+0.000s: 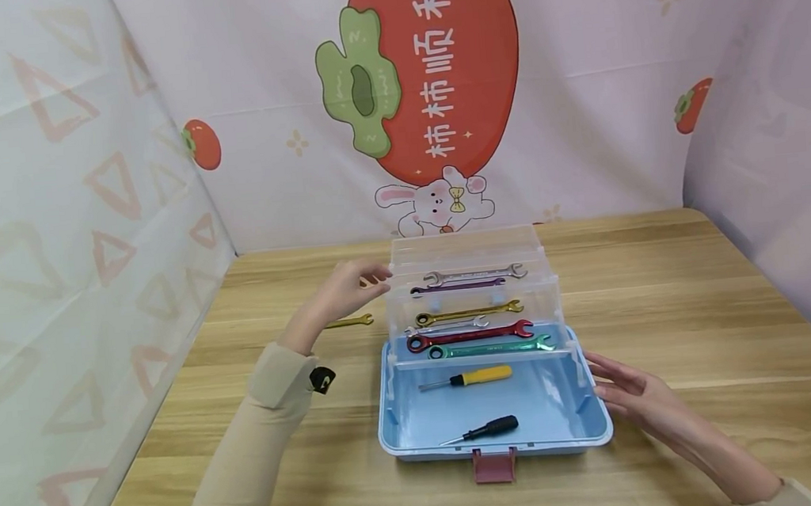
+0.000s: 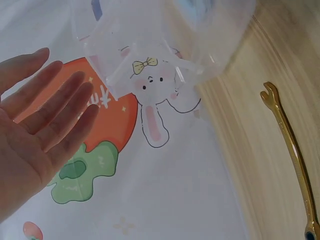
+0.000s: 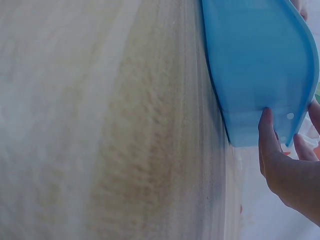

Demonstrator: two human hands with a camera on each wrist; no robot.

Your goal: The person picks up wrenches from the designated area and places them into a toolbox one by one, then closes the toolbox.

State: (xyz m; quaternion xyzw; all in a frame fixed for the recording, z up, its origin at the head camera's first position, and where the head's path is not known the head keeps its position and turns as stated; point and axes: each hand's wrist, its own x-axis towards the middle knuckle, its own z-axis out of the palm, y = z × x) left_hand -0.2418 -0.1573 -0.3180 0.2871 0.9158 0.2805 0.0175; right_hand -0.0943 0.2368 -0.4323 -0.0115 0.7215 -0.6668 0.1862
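Observation:
A blue toolbox (image 1: 598, 432) stands open on the table, its clear folding trays (image 1: 406, 304) raised in steps toward the back. In the trays lie several wrenches, among them a red wrench (image 1: 465, 336), a green wrench (image 1: 488, 349) and a purple wrench (image 1: 458, 287). My left hand (image 1: 354, 289) is at the left edge of the upper trays; in the left wrist view its fingers are extended with nothing between them. With its fingertips, my right hand (image 3: 290, 172) touches the toolbox's right outer wall and rim.
On the bottom of the toolbox are a yellow-handled screwdriver (image 1: 483, 375) and a black-handled screwdriver (image 1: 491, 428). A gold wrench (image 2: 295, 155) lies on the wooden table left of the box, partly behind my left wrist. Printed cloth (image 1: 265, 192) hangs behind and along both sides.

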